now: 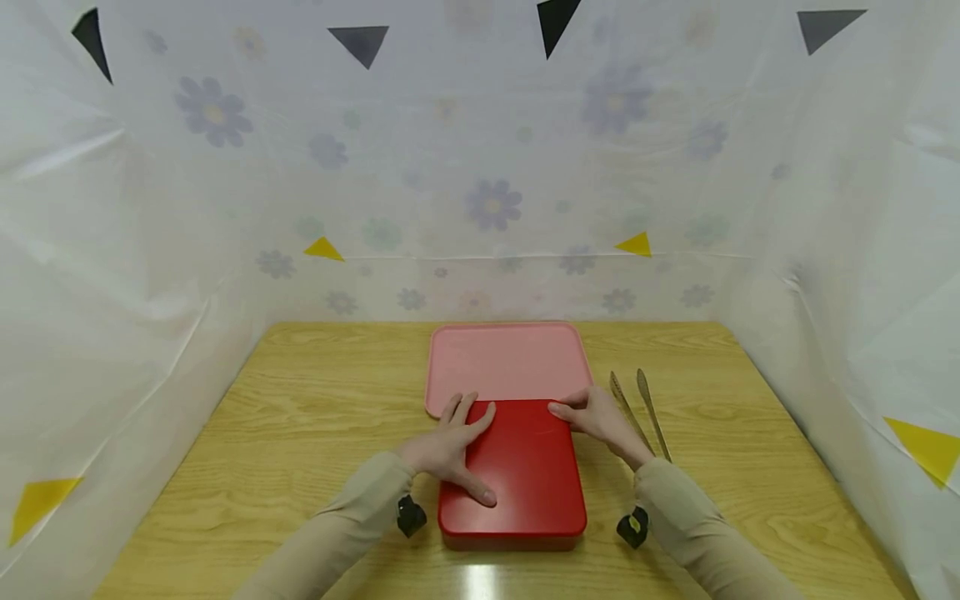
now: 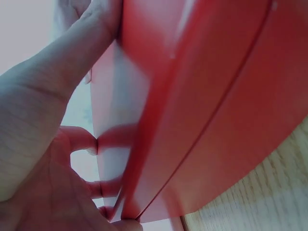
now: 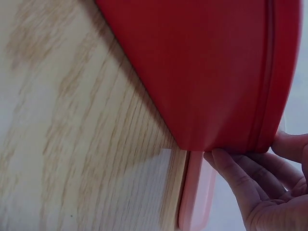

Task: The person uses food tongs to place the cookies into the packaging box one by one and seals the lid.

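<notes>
A red rectangular box with its lid on (image 1: 525, 475) stands on the table, its long sides running away from me. Spread over the lid's left side, my left hand (image 1: 448, 450) rests with thumb and index finger on top and other fingers at the far left edge. The left wrist view shows the seam (image 2: 207, 120) between lid and base. My right hand (image 1: 600, 414) grips the far right corner: its thumb lies on the lid's rim, and in the right wrist view its fingers (image 3: 236, 178) press the far end wall. The box's contents are hidden.
Behind the box lies a pink tray (image 1: 510, 358), its near edge partly hidden by box and hands. Gold-coloured tongs (image 1: 651, 408) lie to the right, partly under the right forearm. A pale flower-patterned sheet (image 1: 487, 150) hangs behind the wooden table (image 1: 315, 433).
</notes>
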Motion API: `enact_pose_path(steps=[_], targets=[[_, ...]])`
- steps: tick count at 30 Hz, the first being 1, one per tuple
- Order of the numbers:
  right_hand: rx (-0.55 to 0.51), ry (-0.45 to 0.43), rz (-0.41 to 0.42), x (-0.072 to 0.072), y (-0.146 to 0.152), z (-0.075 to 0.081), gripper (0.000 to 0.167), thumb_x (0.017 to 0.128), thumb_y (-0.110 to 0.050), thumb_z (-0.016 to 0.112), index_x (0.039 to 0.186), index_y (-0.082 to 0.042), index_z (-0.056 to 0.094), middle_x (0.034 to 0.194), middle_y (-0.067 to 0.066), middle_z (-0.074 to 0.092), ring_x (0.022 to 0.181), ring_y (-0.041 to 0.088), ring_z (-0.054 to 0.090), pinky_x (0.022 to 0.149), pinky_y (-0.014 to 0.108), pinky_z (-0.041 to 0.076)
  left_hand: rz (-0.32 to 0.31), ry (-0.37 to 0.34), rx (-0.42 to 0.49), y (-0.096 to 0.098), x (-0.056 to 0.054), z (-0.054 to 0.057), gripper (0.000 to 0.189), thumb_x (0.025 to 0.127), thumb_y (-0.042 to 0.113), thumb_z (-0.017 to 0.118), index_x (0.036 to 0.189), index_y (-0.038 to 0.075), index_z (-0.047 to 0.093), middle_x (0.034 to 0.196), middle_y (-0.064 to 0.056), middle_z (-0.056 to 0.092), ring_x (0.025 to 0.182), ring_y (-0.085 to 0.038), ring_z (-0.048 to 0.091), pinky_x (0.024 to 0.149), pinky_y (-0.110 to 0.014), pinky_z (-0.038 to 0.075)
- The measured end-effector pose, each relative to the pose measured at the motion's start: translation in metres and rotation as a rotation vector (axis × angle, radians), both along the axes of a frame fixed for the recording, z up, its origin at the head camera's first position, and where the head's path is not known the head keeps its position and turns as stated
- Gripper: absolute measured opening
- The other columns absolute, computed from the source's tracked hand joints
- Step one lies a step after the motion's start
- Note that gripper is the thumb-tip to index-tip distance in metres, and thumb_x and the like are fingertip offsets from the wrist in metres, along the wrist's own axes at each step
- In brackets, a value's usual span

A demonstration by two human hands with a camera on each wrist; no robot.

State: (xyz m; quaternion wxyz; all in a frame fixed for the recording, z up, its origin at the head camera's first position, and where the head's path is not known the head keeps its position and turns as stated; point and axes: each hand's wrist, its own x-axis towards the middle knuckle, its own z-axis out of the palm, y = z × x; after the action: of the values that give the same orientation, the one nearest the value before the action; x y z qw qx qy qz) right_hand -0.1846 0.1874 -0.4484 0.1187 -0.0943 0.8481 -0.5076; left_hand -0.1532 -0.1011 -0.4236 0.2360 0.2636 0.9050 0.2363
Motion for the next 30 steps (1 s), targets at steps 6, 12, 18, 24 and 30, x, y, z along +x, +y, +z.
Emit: enact_pose_path(steps=[6, 12, 18, 24, 30], targets=[[-0.006, 0.008, 0.001, 0.0006, -0.0003, 0.0004, 0.035, 0.098, -0.020, 0.064, 0.117, 0.009, 0.071, 0.110, 0.026, 0.072, 0.100, 0.031, 0.074, 0.086, 0.040, 0.061, -0.001, 0.018, -0.015, 0.0018, -0.0003, -0.0006, 0.123, 0.070, 0.051, 0.088, 0.163, 0.017, 0.014, 0.170, -0.018, -0.005, 0.156, -0.044, -0.008, 0.116, -0.062, 0.034], [0.046, 0.044, 0.000, -0.0002, -0.0013, 0.0015, 0.031, 0.098, -0.022, 0.065, 0.111, 0.005, 0.075, 0.101, 0.020, 0.076, 0.091, 0.021, 0.073, 0.082, 0.037, 0.062, 0.008, 0.011, -0.011, 0.0019, -0.0005, -0.0009, 0.123, 0.070, 0.050, 0.088, 0.163, 0.017, 0.014, 0.170, -0.018, -0.005, 0.156, -0.044, -0.008, 0.117, -0.062, 0.033], [0.088, 0.078, -0.001, 0.0000, -0.0026, 0.0048, 0.030, 0.098, -0.022, 0.065, 0.107, 0.004, 0.077, 0.095, 0.018, 0.077, 0.085, 0.019, 0.072, 0.077, 0.035, 0.061, 0.010, 0.010, -0.012, 0.0022, -0.0006, -0.0007, 0.124, 0.070, 0.051, 0.088, 0.163, 0.018, 0.014, 0.170, -0.018, -0.004, 0.156, -0.044, -0.008, 0.117, -0.063, 0.033], [0.081, 0.076, -0.006, 0.0002, -0.0032, 0.0052, 0.029, 0.097, -0.019, 0.065, 0.108, 0.006, 0.076, 0.096, 0.021, 0.077, 0.089, 0.027, 0.074, 0.078, 0.039, 0.062, 0.017, 0.009, -0.015, 0.0036, 0.0005, 0.0004, 0.124, 0.069, 0.050, 0.089, 0.163, 0.017, 0.015, 0.170, -0.018, -0.004, 0.156, -0.043, -0.008, 0.116, -0.062, 0.034], [0.058, 0.049, -0.017, -0.0019, -0.0046, 0.0054, 0.028, 0.097, -0.016, 0.065, 0.108, 0.008, 0.075, 0.096, 0.023, 0.076, 0.089, 0.030, 0.075, 0.079, 0.040, 0.062, 0.023, 0.000, -0.015, 0.0037, 0.0002, 0.0035, 0.124, 0.069, 0.050, 0.088, 0.163, 0.019, 0.014, 0.170, -0.017, -0.004, 0.156, -0.043, -0.008, 0.116, -0.062, 0.034]])
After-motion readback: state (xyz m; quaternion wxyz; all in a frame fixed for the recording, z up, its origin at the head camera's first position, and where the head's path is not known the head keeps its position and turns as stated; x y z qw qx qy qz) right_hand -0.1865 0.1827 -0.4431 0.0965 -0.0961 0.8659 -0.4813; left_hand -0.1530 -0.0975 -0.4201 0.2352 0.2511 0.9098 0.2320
